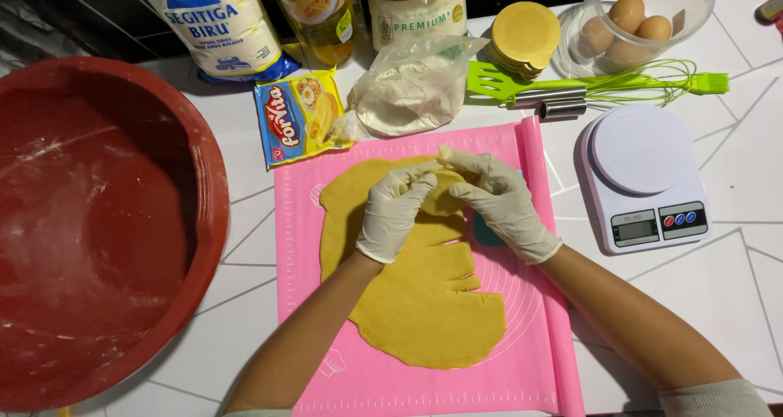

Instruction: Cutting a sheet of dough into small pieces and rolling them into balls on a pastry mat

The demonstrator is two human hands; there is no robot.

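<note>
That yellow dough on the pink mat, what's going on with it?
A person in white gloves is working a flat sheet of yellow dough spread on a pink mat. The left hand and right hand meet at the sheet's far edge, pinching and folding a piece of it. A large red basin dusted with flour sits to the left, a white kitchen scale to the right, and eggs in a clear bowl behind.

Both hands (444, 201) in white gloves; pale sleeve cuff (714, 399).
</note>
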